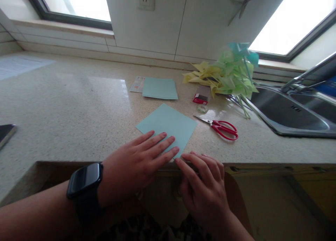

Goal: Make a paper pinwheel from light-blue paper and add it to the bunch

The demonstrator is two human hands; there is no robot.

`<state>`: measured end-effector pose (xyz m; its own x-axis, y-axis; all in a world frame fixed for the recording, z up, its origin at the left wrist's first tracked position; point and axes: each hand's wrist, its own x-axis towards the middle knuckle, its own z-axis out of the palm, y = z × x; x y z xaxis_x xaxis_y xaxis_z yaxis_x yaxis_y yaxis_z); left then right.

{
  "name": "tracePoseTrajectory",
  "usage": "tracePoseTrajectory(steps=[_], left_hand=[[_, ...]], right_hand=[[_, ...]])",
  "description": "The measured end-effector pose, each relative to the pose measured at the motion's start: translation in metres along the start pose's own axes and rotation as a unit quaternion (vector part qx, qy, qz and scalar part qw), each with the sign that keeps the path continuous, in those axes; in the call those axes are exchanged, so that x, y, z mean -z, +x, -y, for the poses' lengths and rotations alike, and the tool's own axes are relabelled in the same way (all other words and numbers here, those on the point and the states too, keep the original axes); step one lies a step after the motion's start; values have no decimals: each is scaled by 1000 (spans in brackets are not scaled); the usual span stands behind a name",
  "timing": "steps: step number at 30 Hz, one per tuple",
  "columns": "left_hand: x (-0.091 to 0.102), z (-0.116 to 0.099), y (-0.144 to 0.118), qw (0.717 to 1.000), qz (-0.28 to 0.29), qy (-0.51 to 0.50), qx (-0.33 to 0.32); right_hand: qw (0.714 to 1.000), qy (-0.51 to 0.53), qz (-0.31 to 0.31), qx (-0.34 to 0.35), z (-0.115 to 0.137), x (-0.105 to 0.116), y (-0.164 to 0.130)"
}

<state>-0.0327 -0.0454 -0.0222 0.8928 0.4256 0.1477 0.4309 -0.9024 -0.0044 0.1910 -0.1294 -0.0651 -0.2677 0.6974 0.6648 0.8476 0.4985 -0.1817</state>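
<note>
At the near edge of the speckled stone surface, a pale blue square sheet of paper lies flat, turned so one corner points toward the person. The left hand, with a black smartwatch on its wrist, rests on that near corner, its fingers stretched out flat and together, pressing the paper down rather than gripping it. The right hand sits just beside it at the very lip of the surface, fingers loosely curled, the tips touching or almost touching the paper's near point; it closes on nothing that I can see. The sheet looks thin, light and limp, the sort that would slide easily on this glossy top and crease at the least pinch, so it seems best handled by a corner or an edge, with the flat of the other hand steadying it. Further back lies a small stack of the same blue paper. To the right are red-handled scissors, a small red box, a little roll of tape, and a heap of yellow and green paper pinwheels beside the steel sink
</note>
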Motion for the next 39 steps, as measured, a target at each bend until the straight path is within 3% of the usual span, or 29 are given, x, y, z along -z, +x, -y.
tracePoseTrajectory(steps=[14, 24, 39], left_hand=[[3, 0, 0, 1000, -2, 2, 5], [3, 1, -4, 999, -31, 3, -6], [1, -2, -3, 999, -28, 29, 3]], right_hand=[[1000, 13, 6, -7, 1, 8, 7], [996, 47, 9, 71, -7, 2, 11], [999, 36, -9, 31, 2, -5, 12]])
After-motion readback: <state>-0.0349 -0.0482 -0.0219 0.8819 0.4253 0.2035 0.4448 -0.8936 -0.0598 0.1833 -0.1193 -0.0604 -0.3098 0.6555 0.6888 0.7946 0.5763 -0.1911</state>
